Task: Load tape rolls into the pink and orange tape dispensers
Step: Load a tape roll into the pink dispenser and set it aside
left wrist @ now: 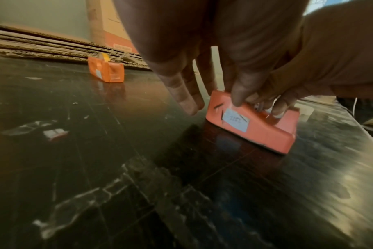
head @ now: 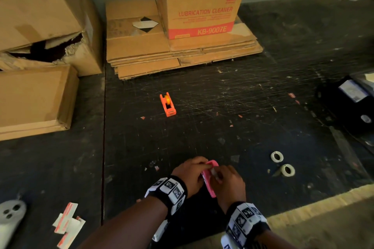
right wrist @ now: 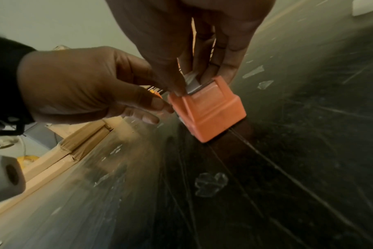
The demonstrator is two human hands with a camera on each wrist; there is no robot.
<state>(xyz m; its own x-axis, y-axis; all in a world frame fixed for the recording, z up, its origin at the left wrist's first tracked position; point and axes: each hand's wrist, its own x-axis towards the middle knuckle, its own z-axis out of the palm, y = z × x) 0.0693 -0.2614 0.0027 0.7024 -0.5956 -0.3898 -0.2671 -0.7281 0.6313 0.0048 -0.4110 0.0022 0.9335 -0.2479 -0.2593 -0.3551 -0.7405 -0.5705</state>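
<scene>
The pink dispenser (head: 210, 186) stands on the dark floor between my hands, near the bottom centre of the head view. My left hand (head: 192, 172) grips its left side, thumb on top of the body (left wrist: 256, 128). My right hand (head: 228, 180) reaches in from above and pinches a whitish tape roll (right wrist: 192, 82) sitting in the dispenser's slot (right wrist: 211, 109); most of the roll is hidden by fingers. The orange dispenser (head: 167, 105) stands farther off with a yellow roll in it, also seen as the orange dispenser (left wrist: 106, 70). Two loose whitish tape rolls (head: 276, 156) (head: 287, 170) lie to my right.
Cardboard boxes (head: 36, 97) line the left side. A stack of flattened cardboard (head: 182, 56) with a printed carton (head: 200, 6) on it stands at the back. A black object (head: 348, 103) lies at the right edge. Paper scraps (head: 68, 224) lie at bottom left.
</scene>
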